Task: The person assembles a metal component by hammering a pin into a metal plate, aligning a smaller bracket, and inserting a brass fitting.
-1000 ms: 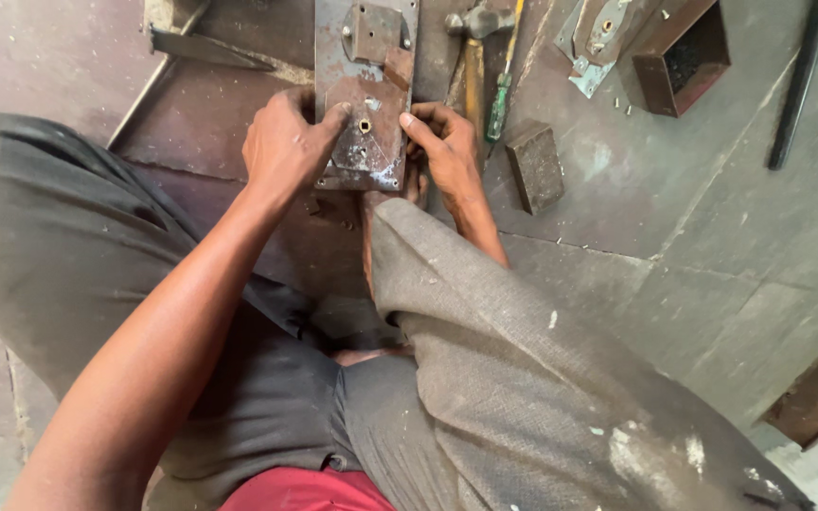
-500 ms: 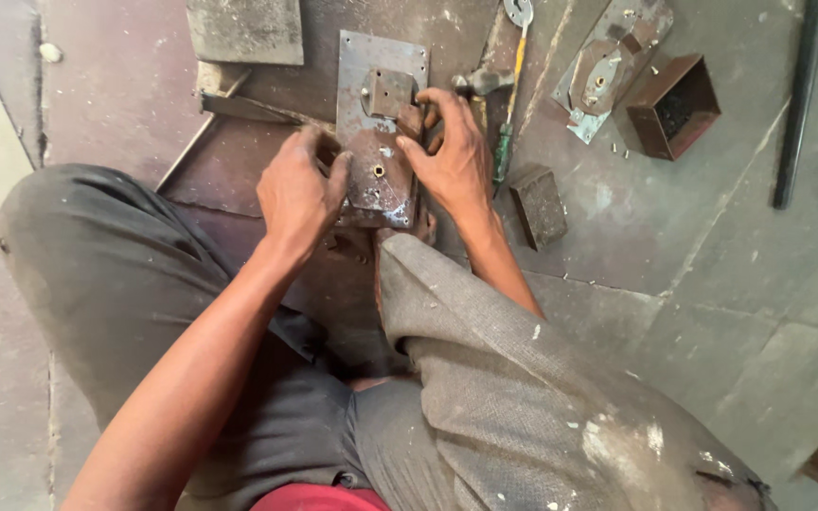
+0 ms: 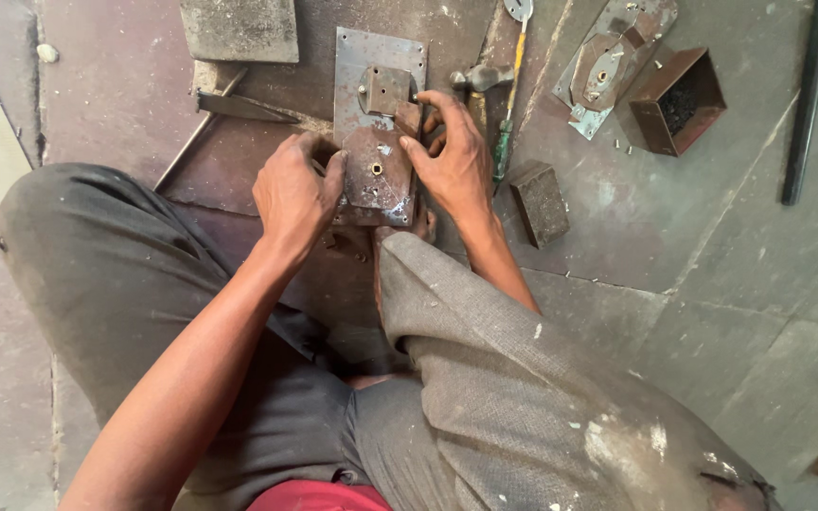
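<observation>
- Both our hands sit on the lock plate (image 3: 378,123), one to each side of it, between our knees on the floor (image 3: 712,284).
- Our left hand (image 3: 293,194) is curled against the left edge of the small cover (image 3: 377,175), thumb up on its rim, pinching rather than fully gripping.
- Our right hand (image 3: 456,161) is half open, fingertips pressing the cover's right edge and the square block (image 3: 388,90) above it.
- We see the plate's long axis running straight away from us, near end at our knees, far end up by the grey slab (image 3: 239,28).
- Cover lies on the plate's near half, so both hands are about equally close; neither has to reach.
- Hammer (image 3: 480,78) and screwdriver (image 3: 506,104) lie just beyond our right hand, nearer to it than to our left.
- Open box (image 3: 676,99) and a second plate (image 3: 613,61) lie well off to the right.
</observation>
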